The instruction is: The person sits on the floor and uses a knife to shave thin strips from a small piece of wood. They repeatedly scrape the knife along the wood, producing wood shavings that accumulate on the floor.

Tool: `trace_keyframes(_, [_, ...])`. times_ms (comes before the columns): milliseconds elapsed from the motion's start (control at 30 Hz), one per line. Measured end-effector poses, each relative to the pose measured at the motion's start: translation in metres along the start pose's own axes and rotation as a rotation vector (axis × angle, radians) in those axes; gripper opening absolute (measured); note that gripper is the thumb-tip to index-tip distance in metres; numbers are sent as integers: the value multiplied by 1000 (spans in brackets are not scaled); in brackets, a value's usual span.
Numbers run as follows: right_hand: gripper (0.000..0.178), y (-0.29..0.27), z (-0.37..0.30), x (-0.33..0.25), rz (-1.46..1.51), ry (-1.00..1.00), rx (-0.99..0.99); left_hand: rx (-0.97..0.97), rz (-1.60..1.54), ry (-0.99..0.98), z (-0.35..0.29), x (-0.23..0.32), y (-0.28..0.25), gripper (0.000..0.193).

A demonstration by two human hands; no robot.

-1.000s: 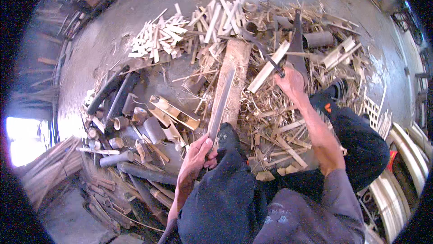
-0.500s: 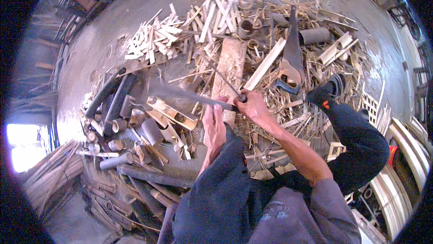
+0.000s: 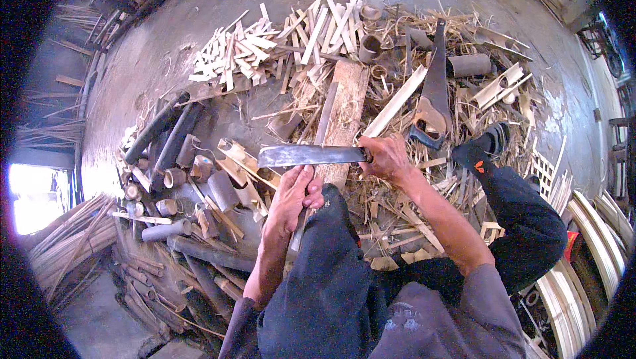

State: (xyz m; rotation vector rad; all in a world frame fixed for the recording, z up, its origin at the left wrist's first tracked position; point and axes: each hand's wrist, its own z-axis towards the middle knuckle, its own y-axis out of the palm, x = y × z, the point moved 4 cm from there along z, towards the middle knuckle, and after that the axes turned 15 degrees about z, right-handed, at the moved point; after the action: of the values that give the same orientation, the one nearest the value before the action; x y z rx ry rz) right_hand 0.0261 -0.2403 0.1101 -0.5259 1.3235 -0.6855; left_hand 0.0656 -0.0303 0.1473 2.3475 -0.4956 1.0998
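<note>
My right hand [image 3: 389, 159] is wrapped round the handle of a broad machete [image 3: 291, 155], whose blade lies flat and points left. Just below the blade, my left hand [image 3: 295, 194] is closed on a narrow bamboo strip [image 3: 327, 115]. Upward, the strip passes behind the blade and along the left edge of a long wooden board [image 3: 350, 84]; its lower end shows below my left hand, beside my knee. The thumb of that hand is close to the blade's lower edge; I cannot tell whether they touch.
Beyond the board lie heaps of pale split bamboo pieces [image 3: 242, 51]. A handsaw [image 3: 435, 84] rests on shavings to the right. Cut bamboo tubes [image 3: 224, 190] and dark bamboo poles [image 3: 175, 147] lie on the left. My foot [image 3: 474, 155] is among the shavings.
The blurred machete blade has come to lie level, pointing left and sharp to see. My left hand has moved down and left, away from my right hand, which has shifted slightly right.
</note>
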Motion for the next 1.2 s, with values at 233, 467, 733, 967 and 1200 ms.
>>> trace_keyframes(233, [34, -44, -40, 98, 30, 616, 173, -4, 399, 53, -54, -20, -22, 42])
trace_keyframes(467, [31, 13, -17, 15, -156, 280, -188, -2, 356, 60, -6, -8, 10, 29])
trace_keyframes(733, [41, -52, -25, 87, -84, 418, 304, 383, 1035, 222, -13, -42, -38, 34])
trace_keyframes(967, [40, -4, -50, 36, -92, 496, -88, 134, 632, 83, 14, -27, -24, 19])
trace_keyframes(1200, [31, 39, -35, -19, 8, 91, -184, 122, 276, 37, 0, -41, -8, 15])
